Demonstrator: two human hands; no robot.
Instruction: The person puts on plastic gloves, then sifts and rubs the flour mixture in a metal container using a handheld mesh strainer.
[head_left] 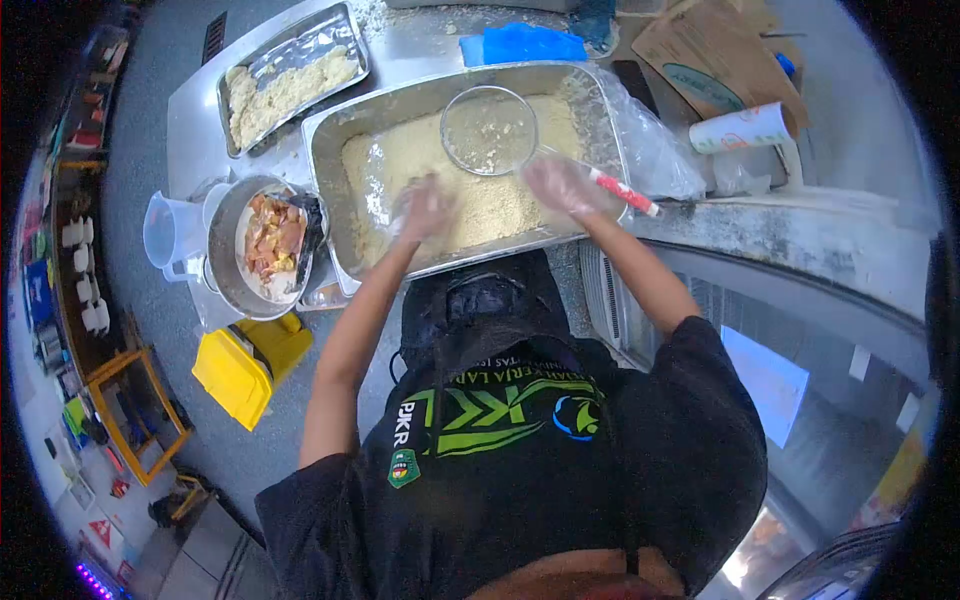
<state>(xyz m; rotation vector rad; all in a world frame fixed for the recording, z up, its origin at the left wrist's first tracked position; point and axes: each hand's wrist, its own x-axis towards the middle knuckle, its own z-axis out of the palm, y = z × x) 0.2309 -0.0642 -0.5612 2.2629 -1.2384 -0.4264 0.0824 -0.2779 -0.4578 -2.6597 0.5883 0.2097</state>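
Observation:
A long steel tray (466, 254) holds pale flour (505, 210), heaped and crumbly near its front side. My left hand (425, 208), in a clear plastic glove, is over the flour at mid-tray; motion blurs its fingers. My right hand (560, 186), also gloved and blurred, is closed around the handle of a round wire sieve (490, 130). The sieve is over the flour, with small crumbs showing in its mesh. Its red and white handle end sticks out beyond my right hand, across the tray's right rim.
Left of the tray stand a pot (222, 245) of raw meat pieces and a clear jug (168, 232). A smaller tray (362, 62) of floury pieces lies behind. A yellow bin (232, 378) is below. Plastic bags (655, 150) and a paper cup (742, 128) sit at right.

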